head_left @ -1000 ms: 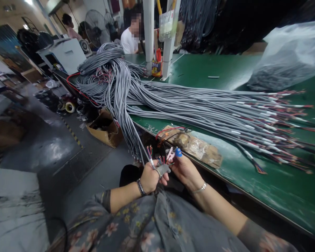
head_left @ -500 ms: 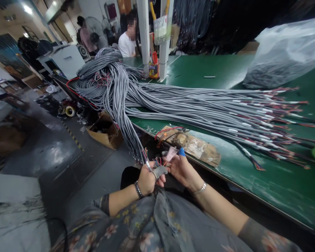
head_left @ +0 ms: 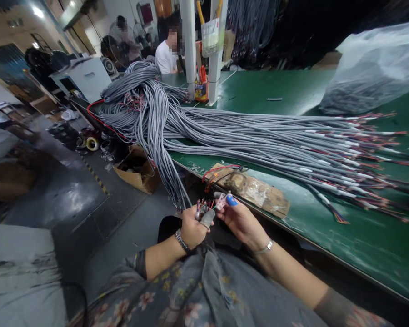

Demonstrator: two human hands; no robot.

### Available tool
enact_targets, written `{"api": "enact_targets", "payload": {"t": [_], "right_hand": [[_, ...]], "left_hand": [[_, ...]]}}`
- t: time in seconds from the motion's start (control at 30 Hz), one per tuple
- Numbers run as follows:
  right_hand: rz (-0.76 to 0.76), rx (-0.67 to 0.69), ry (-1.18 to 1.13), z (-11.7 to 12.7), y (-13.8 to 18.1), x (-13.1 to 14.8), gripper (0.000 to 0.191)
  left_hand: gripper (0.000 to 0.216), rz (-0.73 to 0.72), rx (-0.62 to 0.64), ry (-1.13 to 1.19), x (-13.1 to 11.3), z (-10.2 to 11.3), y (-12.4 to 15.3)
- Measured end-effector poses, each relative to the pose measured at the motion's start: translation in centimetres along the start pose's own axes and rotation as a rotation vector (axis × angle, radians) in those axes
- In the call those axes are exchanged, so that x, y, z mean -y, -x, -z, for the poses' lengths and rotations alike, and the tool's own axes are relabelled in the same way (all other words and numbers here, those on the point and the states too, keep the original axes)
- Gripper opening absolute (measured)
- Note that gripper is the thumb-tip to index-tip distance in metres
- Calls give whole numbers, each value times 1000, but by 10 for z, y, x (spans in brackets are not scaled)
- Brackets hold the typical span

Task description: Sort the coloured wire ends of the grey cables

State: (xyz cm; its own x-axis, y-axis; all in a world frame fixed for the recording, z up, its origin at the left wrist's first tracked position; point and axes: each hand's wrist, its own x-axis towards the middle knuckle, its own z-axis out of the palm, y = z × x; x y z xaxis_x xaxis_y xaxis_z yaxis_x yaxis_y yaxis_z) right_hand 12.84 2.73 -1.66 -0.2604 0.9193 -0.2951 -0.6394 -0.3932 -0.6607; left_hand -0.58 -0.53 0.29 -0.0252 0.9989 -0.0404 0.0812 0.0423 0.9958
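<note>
Beside bench (head_left: 354, 243), left fingers (head_left: 207, 219) closed on wires (head_left: 204, 205)

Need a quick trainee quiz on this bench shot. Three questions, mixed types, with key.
1. Which colour covers the thumb tip of the right hand? A red, B blue, C yellow
2. True or false: some gray cables hang over the near edge of the green table.
3. Fill in: coloured ____ stick up from the left hand.

Key: 1 B; 2 true; 3 wires.

Multicoloured wires (head_left: 201, 205) fan upward beside a pale pink tool (head_left: 221, 202).
</note>
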Motion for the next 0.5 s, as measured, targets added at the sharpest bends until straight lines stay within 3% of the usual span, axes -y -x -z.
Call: {"api": "enact_targets", "payload": {"t": [0.23,0.5], "right_hand": [[-13,-35,-19,3,-2,-3,32],[-79,13,-26,8,6,-4,39]], "left_hand": [[29,31,39,-2,12,1,2],[38,162,10,49,2,2,7]]}}
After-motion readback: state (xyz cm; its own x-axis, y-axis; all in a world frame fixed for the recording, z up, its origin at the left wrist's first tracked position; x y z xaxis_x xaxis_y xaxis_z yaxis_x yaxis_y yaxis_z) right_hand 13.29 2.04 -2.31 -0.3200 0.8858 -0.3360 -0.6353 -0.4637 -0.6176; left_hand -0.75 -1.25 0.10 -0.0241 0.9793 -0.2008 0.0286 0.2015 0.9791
